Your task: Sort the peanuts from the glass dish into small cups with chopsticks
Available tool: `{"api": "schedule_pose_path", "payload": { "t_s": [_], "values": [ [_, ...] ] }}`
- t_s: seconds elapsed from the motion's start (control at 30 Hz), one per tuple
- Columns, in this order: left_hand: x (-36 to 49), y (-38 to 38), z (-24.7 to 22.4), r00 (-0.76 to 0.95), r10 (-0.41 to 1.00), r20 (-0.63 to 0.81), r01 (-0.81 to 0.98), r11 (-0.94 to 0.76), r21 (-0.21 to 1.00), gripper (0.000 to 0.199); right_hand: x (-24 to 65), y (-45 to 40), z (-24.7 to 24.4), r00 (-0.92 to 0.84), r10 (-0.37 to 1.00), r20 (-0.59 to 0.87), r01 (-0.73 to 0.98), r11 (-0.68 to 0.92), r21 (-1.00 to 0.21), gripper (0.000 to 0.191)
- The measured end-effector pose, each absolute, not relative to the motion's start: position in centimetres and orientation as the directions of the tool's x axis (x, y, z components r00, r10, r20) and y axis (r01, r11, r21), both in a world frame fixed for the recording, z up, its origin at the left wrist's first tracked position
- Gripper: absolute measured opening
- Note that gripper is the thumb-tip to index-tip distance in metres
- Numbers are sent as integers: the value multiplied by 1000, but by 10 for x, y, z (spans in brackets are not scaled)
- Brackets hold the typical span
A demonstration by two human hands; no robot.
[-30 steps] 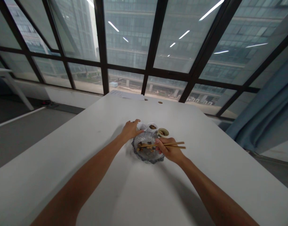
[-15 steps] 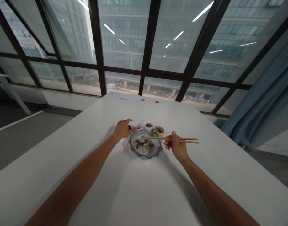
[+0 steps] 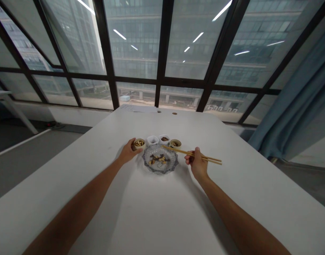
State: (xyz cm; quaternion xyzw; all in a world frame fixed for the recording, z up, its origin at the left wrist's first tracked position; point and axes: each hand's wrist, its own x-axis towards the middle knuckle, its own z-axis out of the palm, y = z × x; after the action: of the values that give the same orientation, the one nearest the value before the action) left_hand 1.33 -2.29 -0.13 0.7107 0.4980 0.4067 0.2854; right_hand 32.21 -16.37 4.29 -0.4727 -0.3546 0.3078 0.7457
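My left hand is wrapped round the left side of a small cup of pale pieces. In my right hand is a pair of wooden chopsticks, their tips pointing left over the back rim of a scalloped glass plate. Dark and yellowish bits lie on that plate. Behind it stand a white cup that looks bare inside, a white cup with brown pieces and a greenish cup with some pieces in it.
The white table reaches to the windows. At its far end lie sheets of paper and a small round brown thing. A blue curtain hangs at the right, and another table stands at the far left.
My left hand has shifted left, and the cup of pale pieces beside it now shows fully. The chopstick tips have moved up from over the plate to its back rim.
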Motion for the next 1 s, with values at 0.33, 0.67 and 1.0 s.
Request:
{"api": "schedule_pose_path", "payload": {
  "t_s": [0.33,0.67,1.0],
  "values": [
    [11,-26,-6,164,898,409,445,-438,781,81,322,-182,44,378,728,572,336,468,-818,54],
    [11,-31,-3,143,917,373,412,-398,820,81,353,-167,50,634,583,508,262,455,-851,55],
    [12,-33,-2,124,915,383,426,-398,813,80,351,-170,57,474,717,511,420,327,-847,50]
  ]
}}
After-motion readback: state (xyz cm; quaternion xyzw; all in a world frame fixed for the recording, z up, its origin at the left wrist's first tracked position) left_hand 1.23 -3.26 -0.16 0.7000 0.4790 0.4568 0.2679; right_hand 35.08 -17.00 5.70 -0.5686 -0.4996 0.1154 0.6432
